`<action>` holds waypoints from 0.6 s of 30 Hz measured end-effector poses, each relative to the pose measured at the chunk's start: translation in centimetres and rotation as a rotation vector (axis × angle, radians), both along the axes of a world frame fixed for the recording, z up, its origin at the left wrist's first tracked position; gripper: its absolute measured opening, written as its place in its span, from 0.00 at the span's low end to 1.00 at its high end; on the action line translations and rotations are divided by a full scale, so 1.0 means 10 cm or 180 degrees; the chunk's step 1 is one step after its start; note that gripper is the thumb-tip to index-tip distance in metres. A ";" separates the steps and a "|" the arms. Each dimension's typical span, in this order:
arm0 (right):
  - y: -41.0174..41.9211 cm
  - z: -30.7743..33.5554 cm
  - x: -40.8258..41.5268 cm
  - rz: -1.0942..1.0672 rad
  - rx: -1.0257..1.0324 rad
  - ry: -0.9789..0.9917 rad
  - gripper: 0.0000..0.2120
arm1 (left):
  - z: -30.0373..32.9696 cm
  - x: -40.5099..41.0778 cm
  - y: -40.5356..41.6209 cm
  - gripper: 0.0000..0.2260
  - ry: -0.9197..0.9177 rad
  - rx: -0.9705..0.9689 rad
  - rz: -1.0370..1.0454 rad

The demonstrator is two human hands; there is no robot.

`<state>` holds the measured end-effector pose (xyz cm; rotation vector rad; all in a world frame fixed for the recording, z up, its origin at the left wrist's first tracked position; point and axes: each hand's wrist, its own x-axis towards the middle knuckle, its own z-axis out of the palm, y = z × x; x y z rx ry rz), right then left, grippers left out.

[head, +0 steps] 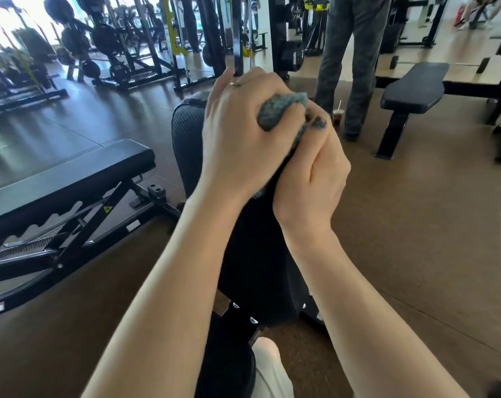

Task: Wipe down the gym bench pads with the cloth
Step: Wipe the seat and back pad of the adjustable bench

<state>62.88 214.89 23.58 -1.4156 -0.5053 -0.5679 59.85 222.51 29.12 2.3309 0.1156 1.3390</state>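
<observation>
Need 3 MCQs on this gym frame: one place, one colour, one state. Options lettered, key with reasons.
1. Where is the drink cup?
A. on the floor by a standing person's feet
B. on the flat bench
C. in a hand

2. What colour is the cloth?
A. red
B. blue-grey
C. white

3. How is the cloth held?
A. spread flat on the pad
B. hanging from one hand
C. bunched between both hands

Key: 1 A, it stands on the floor beside grey trouser legs. 2 B, its weave reads blue-grey. 3 C, the left hand and right hand clasp it above the bench pad.
</observation>
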 end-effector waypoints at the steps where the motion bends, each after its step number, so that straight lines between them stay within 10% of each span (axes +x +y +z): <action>1: -0.01 0.00 -0.01 0.0049 0.0006 0.0006 0.26 | -0.04 0.01 0.03 0.09 -0.0074 0.0085 0.0009; 9: 0.02 0.00 -0.02 -0.0035 -0.0062 -0.0012 0.29 | -0.57 0.06 0.55 0.20 -0.0972 -0.1805 0.0859; 18: 0.01 -0.05 0.05 -0.0008 0.0031 -0.0211 0.27 | -0.86 -0.01 0.06 0.22 -0.0737 -0.0107 0.0692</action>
